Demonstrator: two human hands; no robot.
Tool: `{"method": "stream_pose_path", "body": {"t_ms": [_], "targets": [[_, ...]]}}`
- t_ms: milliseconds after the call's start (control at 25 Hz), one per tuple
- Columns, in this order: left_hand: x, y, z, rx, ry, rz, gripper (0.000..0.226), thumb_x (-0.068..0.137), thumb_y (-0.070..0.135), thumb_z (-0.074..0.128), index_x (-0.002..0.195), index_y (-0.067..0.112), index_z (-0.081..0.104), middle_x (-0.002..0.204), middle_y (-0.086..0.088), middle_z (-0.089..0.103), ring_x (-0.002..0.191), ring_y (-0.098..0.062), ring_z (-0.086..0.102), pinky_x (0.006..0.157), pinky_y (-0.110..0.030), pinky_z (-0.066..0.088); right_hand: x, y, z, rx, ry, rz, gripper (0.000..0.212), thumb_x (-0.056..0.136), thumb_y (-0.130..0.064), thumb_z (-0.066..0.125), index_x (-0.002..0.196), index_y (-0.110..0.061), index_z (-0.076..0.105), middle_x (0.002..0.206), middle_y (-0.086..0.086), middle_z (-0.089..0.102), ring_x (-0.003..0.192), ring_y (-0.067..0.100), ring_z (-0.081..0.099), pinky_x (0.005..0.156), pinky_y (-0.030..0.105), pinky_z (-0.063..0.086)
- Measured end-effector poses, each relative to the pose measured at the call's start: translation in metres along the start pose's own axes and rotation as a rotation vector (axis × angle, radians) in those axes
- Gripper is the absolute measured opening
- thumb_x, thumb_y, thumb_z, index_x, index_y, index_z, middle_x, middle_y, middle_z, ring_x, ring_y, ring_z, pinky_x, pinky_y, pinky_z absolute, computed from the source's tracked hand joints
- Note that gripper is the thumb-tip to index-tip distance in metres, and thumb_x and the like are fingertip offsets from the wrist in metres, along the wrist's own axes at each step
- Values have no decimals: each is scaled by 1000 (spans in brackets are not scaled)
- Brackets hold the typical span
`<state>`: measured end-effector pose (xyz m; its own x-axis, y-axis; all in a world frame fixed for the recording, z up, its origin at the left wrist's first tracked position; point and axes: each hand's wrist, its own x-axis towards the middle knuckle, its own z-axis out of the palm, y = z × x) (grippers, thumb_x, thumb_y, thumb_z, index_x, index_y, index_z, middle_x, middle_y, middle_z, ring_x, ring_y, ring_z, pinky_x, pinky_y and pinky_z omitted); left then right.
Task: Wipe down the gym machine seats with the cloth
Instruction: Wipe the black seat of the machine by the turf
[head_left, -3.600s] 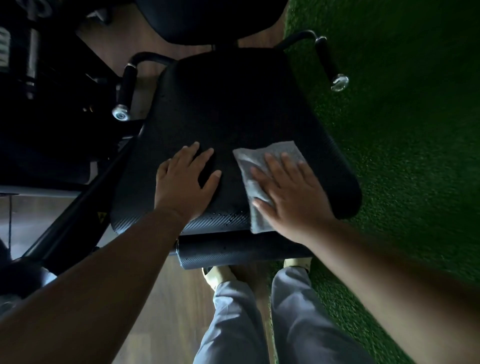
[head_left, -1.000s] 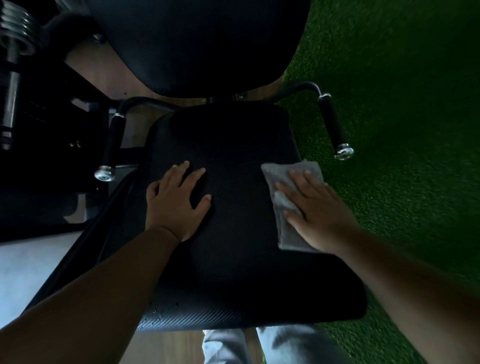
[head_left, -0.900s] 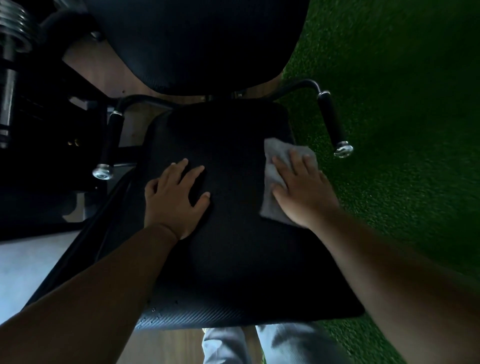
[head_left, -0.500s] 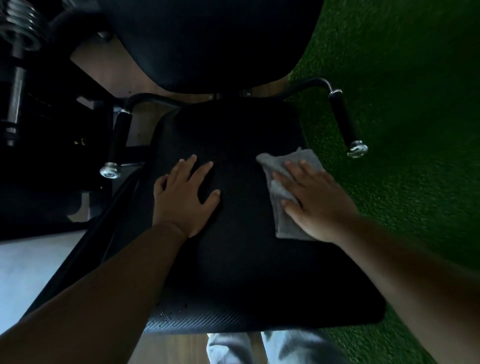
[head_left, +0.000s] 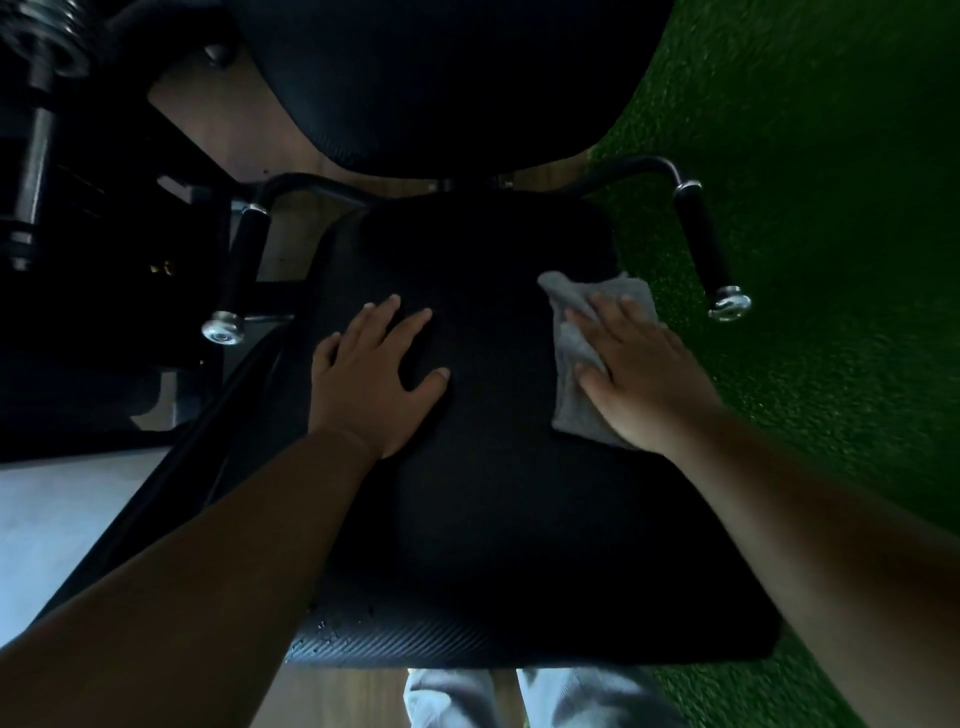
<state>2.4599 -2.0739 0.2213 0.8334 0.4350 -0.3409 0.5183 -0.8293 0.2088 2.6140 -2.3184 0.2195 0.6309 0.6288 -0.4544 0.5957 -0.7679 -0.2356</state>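
Seat (head_left: 498, 519) was a broad black pad, rounded corners, fine woven-look texture showing on its front edge at 6 o'clock, a few pale specks there. Backrest (head_left: 447, 78) at 12 o'clock, same black textured padding, curved lower edge. Cloth (head_left: 574, 364) was grey, soft, rumpled, roughly rectangular, lying flat on the seat's right side at about 2 o'clock from seat centre, its far edge bunched up. Right hand (head_left: 639, 384) lay flat on the cloth, fingers straight and spread, pressing it onto the pad; cloth stuck out past the fingertips toward 12 and past the thumb side toward 9. Left hand (head_left: 371, 387) lay flat on bare seat at 9 o'clock from the cloth, fingers splayed, palm down, holding nothing, well apart from the cloth. Hands apart, bare black pad between them. Two handles flanked the seat: left handle (head_left: 236, 280) at 10 o'clock, right handle (head_left: 706, 249) at 2 o'clock, each a black foam-like grip on a bent dark tube with a shiny metal end cap. Turf (head_left: 831, 208) at 3 o'clock was green and nubbly. Wood-look floor (head_left: 218, 119) at 11 o'clock, pale smooth floor at 8. Dark machine frame with a metal bar (head_left: 31, 156) at 10 o'clock, detail too dim to tell. Grey trousers (head_left: 519, 696) at 6 o'clock
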Motion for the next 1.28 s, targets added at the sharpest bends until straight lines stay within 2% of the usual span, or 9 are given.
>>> {"method": "stream_pose_path", "body": {"t_ms": [160, 360, 520, 640, 760, 840, 1000, 1120, 1280], "targets": [[6, 1, -1, -12, -12, -27, 72, 88, 68, 37, 154, 46, 18, 166, 13, 6, 152, -8, 0, 121, -42, 5, 59, -41, -7, 5, 6, 184, 64, 100, -50, 19, 158, -28, 3, 167, 3, -6, 152, 31, -5, 121, 52, 6], [11, 2, -2, 15, -46, -34, 75, 87, 71, 32, 155, 47, 11, 166, 13, 0, 152, -9, -4, 122, -44, 4, 8, -16, -4, -58, -40, -224, 64, 96, -52, 19, 157, -38, 4, 166, -10, -5, 153, 16, -7, 123, 43, 1], [12, 2, 0, 20, -18, -33, 73, 88, 70, 34, 154, 46, 12, 166, 13, 2, 152, -9, -4, 122, -45, 4, 63, 0, -11, 44, -5, 25, 62, 99, -49, 22, 157, -34, 8, 167, -4, 1, 153, 22, -3, 121, 50, 13], [14, 2, 1, 18, -10, -32, 73, 88, 69, 34, 154, 47, 13, 166, 12, 2, 152, -10, -4, 122, -45, 5, 122, -35, -20, 49, -3, 189, 62, 101, -50, 17, 158, -30, 3, 167, 2, -5, 152, 31, -6, 120, 53, 7], [16, 3, -1, 44, -35, -36, 74, 86, 70, 29, 154, 48, 9, 166, 13, -1, 152, -10, -6, 122, -46, 4, 98, -44, -15, -114, -34, -126, 66, 96, -51, 12, 158, -28, 5, 167, 2, -2, 153, 28, -3, 121, 50, 5], [18, 4, -2, 32, -37, -38, 75, 86, 70, 28, 154, 47, 9, 166, 13, -2, 152, -10, -6, 122, -46, 4, 59, -20, -12, -68, -34, -278, 72, 90, -52, 11, 158, -30, 12, 167, -2, 4, 153, 23, 1, 122, 46, 8], [17, 3, 0, 33, -31, -38, 75, 85, 72, 24, 154, 47, 9, 166, 12, 0, 152, -11, -6, 122, -46, 3, 88, 11, -18, 70, 11, 21, 62, 99, -46, 24, 157, -29, 12, 166, -1, 7, 153, 26, 2, 118, 53, 20], [19, 3, 2, 37, -22, -34, 77, 83, 73, 21, 154, 47, 9, 166, 12, 1, 152, -11, -5, 122, -45, 3, 147, -33, -25, 69, 12, 173, 62, 101, -49, 19, 158, -29, 4, 167, 4, -1, 152, 34, -1, 119, 55, 11], [20, 3, 1, 26, -13, -33, 76, 83, 72, 25, 154, 47, 13, 166, 11, 4, 153, -11, -3, 121, -46, 4, 118, -40, -22, -100, -44, -254, 62, 101, -48, 24, 158, -29, 10, 167, 0, 2, 153, 26, 0, 121, 46, 3]]}}
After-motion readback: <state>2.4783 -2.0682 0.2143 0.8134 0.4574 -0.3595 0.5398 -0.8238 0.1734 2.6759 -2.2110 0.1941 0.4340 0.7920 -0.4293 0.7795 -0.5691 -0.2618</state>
